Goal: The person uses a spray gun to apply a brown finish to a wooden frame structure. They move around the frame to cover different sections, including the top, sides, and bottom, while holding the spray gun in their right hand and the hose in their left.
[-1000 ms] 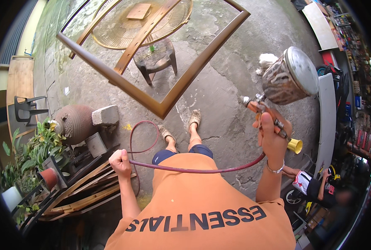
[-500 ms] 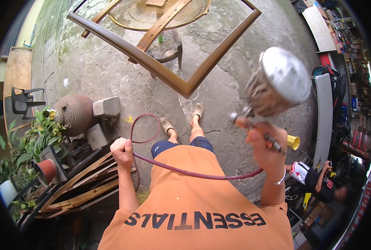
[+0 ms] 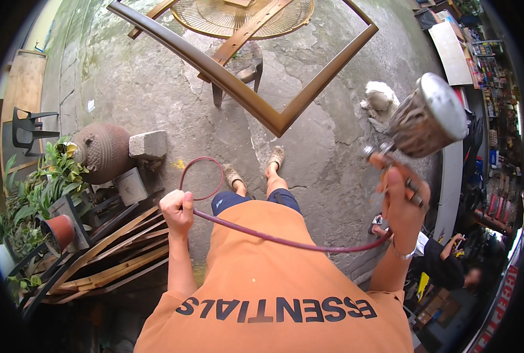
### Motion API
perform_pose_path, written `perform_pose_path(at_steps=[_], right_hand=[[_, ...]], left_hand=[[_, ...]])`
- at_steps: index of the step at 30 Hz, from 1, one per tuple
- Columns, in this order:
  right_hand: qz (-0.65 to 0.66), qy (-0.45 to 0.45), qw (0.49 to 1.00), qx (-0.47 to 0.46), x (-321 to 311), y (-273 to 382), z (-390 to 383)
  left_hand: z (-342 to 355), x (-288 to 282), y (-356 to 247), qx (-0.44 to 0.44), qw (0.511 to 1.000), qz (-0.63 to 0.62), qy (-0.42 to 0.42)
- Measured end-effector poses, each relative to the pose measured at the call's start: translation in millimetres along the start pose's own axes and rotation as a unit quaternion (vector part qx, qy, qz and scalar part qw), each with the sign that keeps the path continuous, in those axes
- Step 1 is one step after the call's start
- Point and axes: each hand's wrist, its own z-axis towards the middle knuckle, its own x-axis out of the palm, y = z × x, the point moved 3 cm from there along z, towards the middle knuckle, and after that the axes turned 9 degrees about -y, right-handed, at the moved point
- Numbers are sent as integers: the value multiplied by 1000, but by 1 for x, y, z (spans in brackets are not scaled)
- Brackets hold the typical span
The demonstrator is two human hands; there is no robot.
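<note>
My right hand is wrapped round the handle of a spray gun, held out to the right. A round paint cup with a silver lid and smeared sides tops the gun. From that hand a dark red air hose sags across my orange shirt to my left hand, whose fist is closed on it. Beyond the left fist the hose makes a loop. Ahead of me, a brown frame points its corner my way, clear of both hands. Wooden slats and a round fan grille lie beneath it.
A dark stool stands below the grille. A white dog is on the concrete floor beyond the gun. To the left are a clay jar, a concrete block, plants and wood strips. Another person is at the lower right.
My right hand has swung the spray gun further right, uncovering the white dog. The left hand keeps its grip on the hose. The frame appears slightly further right in view.
</note>
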Motion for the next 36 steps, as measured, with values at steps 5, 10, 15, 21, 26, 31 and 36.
perform_pose_path(at_steps=[5,10,15,21,26,31,36], right_hand=[[63,145,987,18,5,15,-25],[21,102,994,-11,12,14,-1],[-10,32,999,-43,5,-7,53],[6,-47,999,-25,-13,-45,144],[26,-97,995,-26,-20,-76,228],[16,-131,987,-92,-26,-105,321],[-59,-196,974,-102,-56,-126,397]], left_hand=[[4,3,0,3,1000,-12,6],[13,11,-8,6,1000,-7,16],[14,23,-28,10,999,26,28],[15,54,-60,-4,996,53,68],[16,86,-82,-21,993,61,97],[16,118,-104,-70,990,49,111],[2,134,-97,-160,983,13,89]])
